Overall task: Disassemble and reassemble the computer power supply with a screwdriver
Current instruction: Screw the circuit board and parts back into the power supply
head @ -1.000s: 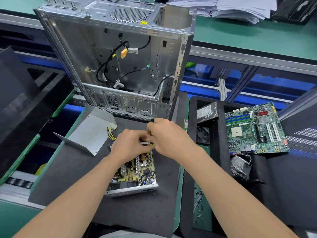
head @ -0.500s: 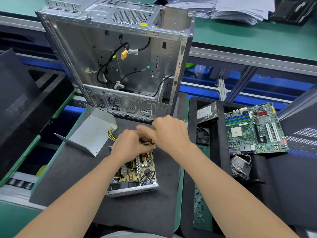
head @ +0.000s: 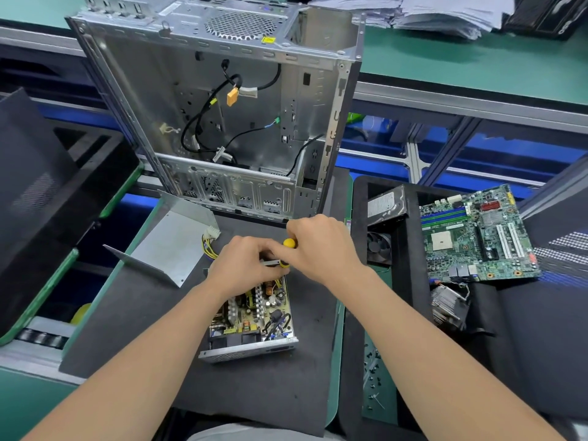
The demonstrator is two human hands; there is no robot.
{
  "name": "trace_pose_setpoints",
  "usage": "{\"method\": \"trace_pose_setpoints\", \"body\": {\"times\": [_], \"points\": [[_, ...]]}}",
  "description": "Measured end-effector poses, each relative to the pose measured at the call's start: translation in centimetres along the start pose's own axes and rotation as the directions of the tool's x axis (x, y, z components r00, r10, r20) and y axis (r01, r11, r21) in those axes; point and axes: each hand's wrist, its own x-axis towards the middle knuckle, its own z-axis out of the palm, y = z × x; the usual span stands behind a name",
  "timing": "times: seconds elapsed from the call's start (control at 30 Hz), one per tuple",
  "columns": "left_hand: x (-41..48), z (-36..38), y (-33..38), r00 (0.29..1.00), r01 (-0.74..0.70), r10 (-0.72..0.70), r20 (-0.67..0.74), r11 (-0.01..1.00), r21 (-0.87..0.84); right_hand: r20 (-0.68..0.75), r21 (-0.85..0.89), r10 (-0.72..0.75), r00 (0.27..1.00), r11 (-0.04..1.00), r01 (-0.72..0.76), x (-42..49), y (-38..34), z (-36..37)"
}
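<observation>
The opened power supply lies on a dark mat, its circuit board bare. Its removed metal cover rests to the left, yellow wires beside it. My right hand grips a yellow-handled screwdriver over the unit's far end. My left hand is curled on that far end, fingers by the screwdriver's shaft; what it pinches is hidden.
An empty computer case stands upright just behind my hands. On the right, a black tray carries a hard drive, a fan, a motherboard and a heatsink. Several loose screws lie on the green strip.
My right hand has slid a little right and turned, so the screwdriver's yellow handle end now shows. The left hand has stayed on the unit's far end.
</observation>
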Motion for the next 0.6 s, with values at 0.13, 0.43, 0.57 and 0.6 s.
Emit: {"method": "trace_pose_setpoints", "body": {"times": [0.13, 0.43, 0.57, 0.6], "points": [[0.0, 0.1, -0.1, 1.0, -0.005, 0.005, 0.0, 1.0, 0.005, -0.021, -0.057, 0.025, 0.999, 0.998, -0.026, 0.5, -0.6, -0.3], [0.0, 0.0, -0.1, 1.0, -0.023, 0.023, -0.006, 1.0, -0.006, 0.257, 0.207, -0.252, 0.933, 0.957, 0.202, 0.0, 1.1, -2.3], [-0.1, 0.0, 0.0, 1.0, -0.002, 0.002, 0.002, 1.0, -0.009, 0.173, 0.165, -0.21, 0.962, 0.969, 0.182, -0.1, 0.5, -1.4], [-0.1, -0.1, 0.1, 1.0, 0.01, -0.01, 0.001, 1.0, -0.006, 0.132, 0.068, -0.202, 0.97, 0.978, 0.195, -0.1, 0.6, -1.1]]}}
